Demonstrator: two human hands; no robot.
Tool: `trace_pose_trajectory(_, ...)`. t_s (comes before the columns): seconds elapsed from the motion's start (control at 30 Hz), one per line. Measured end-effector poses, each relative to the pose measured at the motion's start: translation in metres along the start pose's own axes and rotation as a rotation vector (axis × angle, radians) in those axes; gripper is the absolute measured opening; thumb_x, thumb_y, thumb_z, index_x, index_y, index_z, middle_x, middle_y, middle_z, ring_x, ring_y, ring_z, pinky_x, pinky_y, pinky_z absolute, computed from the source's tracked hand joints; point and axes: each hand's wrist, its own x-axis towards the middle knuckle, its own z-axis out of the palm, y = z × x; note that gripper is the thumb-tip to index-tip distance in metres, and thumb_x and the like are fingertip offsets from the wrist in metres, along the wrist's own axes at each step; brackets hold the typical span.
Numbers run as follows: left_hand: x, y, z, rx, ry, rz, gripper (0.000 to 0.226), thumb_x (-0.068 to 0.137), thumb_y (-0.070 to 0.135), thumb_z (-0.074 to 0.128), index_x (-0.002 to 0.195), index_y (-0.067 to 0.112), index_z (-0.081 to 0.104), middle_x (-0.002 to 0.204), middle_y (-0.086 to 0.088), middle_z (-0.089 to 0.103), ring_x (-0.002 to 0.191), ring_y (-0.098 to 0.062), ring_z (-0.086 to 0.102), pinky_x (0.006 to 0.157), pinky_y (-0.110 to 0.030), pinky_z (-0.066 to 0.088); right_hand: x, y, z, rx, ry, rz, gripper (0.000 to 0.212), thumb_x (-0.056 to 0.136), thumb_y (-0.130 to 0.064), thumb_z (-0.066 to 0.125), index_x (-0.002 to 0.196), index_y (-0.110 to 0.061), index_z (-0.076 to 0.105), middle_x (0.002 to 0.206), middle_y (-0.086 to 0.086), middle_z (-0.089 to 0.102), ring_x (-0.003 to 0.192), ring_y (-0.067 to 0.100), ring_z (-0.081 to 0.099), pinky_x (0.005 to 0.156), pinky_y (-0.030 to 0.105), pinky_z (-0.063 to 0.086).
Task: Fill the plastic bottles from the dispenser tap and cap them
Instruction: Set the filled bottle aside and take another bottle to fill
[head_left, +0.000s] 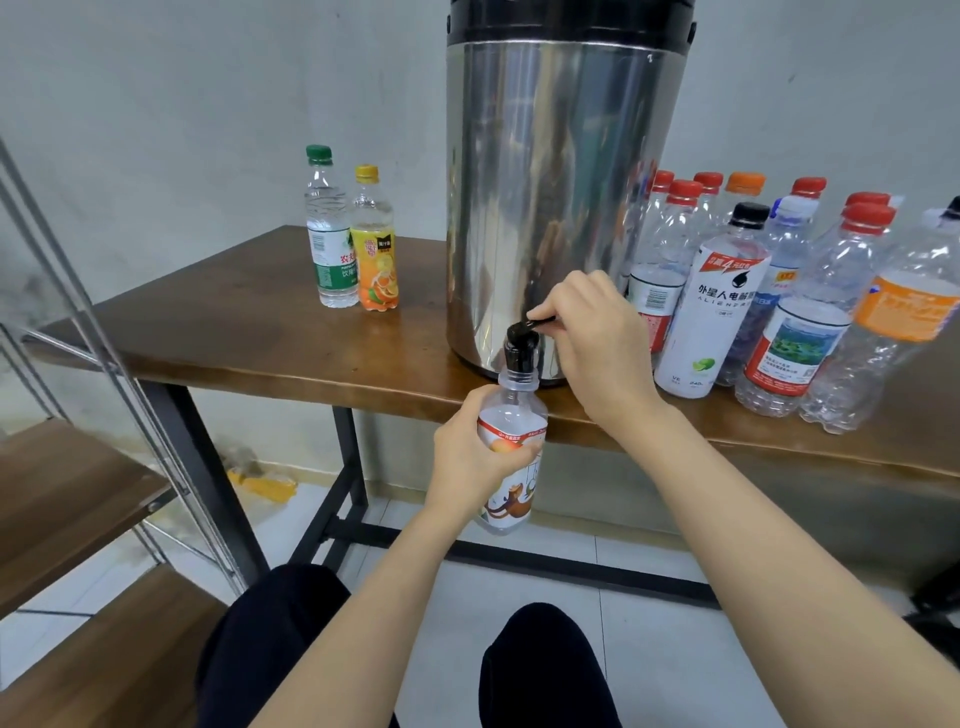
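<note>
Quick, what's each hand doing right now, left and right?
Left hand: grips the uncapped bottle under the tap.
Right hand: pinches the tap lever.

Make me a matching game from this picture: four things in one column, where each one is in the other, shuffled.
Things:
1. green-capped bottle
2. cartoon-label bottle
3. tap lever
4. black-capped white bottle

Places:
A. standing right of the dispenser
B. held by the left hand under the tap
C. pinched by the right hand
D. left of the dispenser, beside the yellow-capped bottle

Pairs: 1-D, 2-B, 3-C, 4-A.
</note>
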Motion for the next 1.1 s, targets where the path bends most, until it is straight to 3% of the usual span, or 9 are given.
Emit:
trace_pose_trajectory(0.1, 0.001, -0.001, 0.002, -0.005, 0.005, -0.011, 0.068, 0.073, 0.032, 0.086, 0.13, 0.032, 0.048, 0.115, 0.009, 0.063, 0.096, -0.008, 0.062, 0.073, -0.007, 0.048, -0.007, 0.0, 0.001, -0.003, 0.025, -0.014, 0.007, 0.087, -0.007, 0.058, 0.082, -0.005, 0.063, 0.079, 0.006, 0.058, 0.074, 0.023, 0.051, 0.054, 0.034, 0.042)
trace_pose_trajectory(0.33, 0.002, -0.002, 0.0, -0.02, 0.01, 0.032, 0.06, 0.072, 0.03, 0.086, 0.117, 0.04, 0.049, 0.103, 0.016, 0.064, 0.091, 0.003, 0.061, 0.073, -0.003, 0.047, -0.028, 0.002, 0.001, -0.017, -0.02, -0.009, 0.008, 0.077, 0.004, 0.066, 0.079, -0.003, 0.063, 0.08, 0.008, 0.06, 0.074, 0.027, 0.056, 0.057, 0.036, 0.046)
trace_pose_trajectory(0.37, 0.002, -0.002, 0.0, -0.026, 0.009, 0.039, 0.059, 0.072, 0.03, 0.086, 0.117, 0.041, 0.049, 0.102, 0.017, 0.064, 0.091, 0.003, 0.062, 0.073, -0.003, 0.047, -0.031, 0.002, 0.0, -0.006, -0.029, 0.01, 0.008, 0.078, 0.0, 0.071, 0.079, -0.004, 0.063, 0.082, 0.006, 0.061, 0.076, 0.025, 0.056, 0.059, 0.033, 0.046)
trace_pose_trajectory(0.43, 0.003, -0.003, 0.0, -0.026, 0.01, 0.061, 0.059, 0.073, 0.031, 0.086, 0.117, 0.042, 0.049, 0.103, 0.018, 0.064, 0.094, 0.001, 0.062, 0.075, -0.003, 0.046, -0.031, -0.003, -0.001, 0.001, -0.056, 0.075, 0.026, 0.08, -0.028, 0.077, 0.08, -0.007, 0.062, 0.087, 0.003, 0.062, 0.081, 0.02, 0.052, 0.062, 0.024, 0.041)
trace_pose_trajectory(0.47, 0.003, -0.004, -0.001, -0.028, 0.007, 0.073, 0.059, 0.073, 0.031, 0.086, 0.118, 0.042, 0.049, 0.104, 0.019, 0.064, 0.096, -0.001, 0.062, 0.076, -0.004, 0.046, -0.031, -0.006, -0.001, 0.012, -0.06, 0.125, 0.037, 0.08, -0.042, 0.075, 0.079, -0.009, 0.061, 0.09, 0.002, 0.062, 0.083, 0.018, 0.051, 0.063, 0.022, 0.039)
trace_pose_trajectory(0.53, 0.004, -0.005, -0.001, -0.046, -0.001, 0.092, 0.059, 0.073, 0.03, 0.086, 0.118, 0.042, 0.049, 0.105, 0.019, 0.064, 0.098, -0.002, 0.063, 0.079, -0.007, 0.047, -0.03, -0.014, 0.0, 0.056, -0.019, 0.224, 0.045, 0.079, -0.053, 0.071, 0.078, -0.01, 0.06, 0.091, -0.001, 0.062, 0.085, 0.016, 0.05, 0.062, 0.021, 0.037)
trace_pose_trajectory(0.63, 0.005, -0.009, -0.001, -0.065, -0.005, 0.125, 0.057, 0.072, 0.029, 0.086, 0.115, 0.043, 0.05, 0.107, 0.018, 0.065, 0.099, -0.003, 0.063, 0.084, -0.013, 0.05, -0.034, -0.02, 0.005, 0.122, 0.023, 0.334, 0.037, 0.082, -0.047, 0.07, 0.08, -0.011, 0.062, 0.089, -0.004, 0.063, 0.088, 0.014, 0.05, 0.066, 0.022, 0.04)
trace_pose_trajectory(0.83, 0.006, -0.011, 0.0, -0.084, 0.0, 0.145, 0.058, 0.07, 0.029, 0.087, 0.114, 0.044, 0.051, 0.107, 0.016, 0.067, 0.1, -0.004, 0.064, 0.085, -0.016, 0.052, -0.038, -0.013, 0.009, 0.207, 0.027, 0.363, 0.031, 0.087, -0.038, 0.068, 0.083, -0.007, 0.065, 0.09, -0.002, 0.066, 0.092, 0.012, 0.05, 0.079, 0.015, 0.038)
trace_pose_trajectory(1.1, 0.007, -0.009, -0.001, -0.077, -0.016, 0.134, 0.059, 0.072, 0.027, 0.087, 0.119, 0.037, 0.053, 0.107, 0.016, 0.065, 0.098, -0.003, 0.063, 0.075, -0.001, 0.044, -0.038, -0.005, 0.009, 0.341, -0.01, 0.486, 0.023, 0.089, -0.031, 0.062, 0.087, -0.009, 0.067, 0.1, -0.01, 0.066, 0.099, 0.01, 0.054, 0.085, 0.017, 0.042)
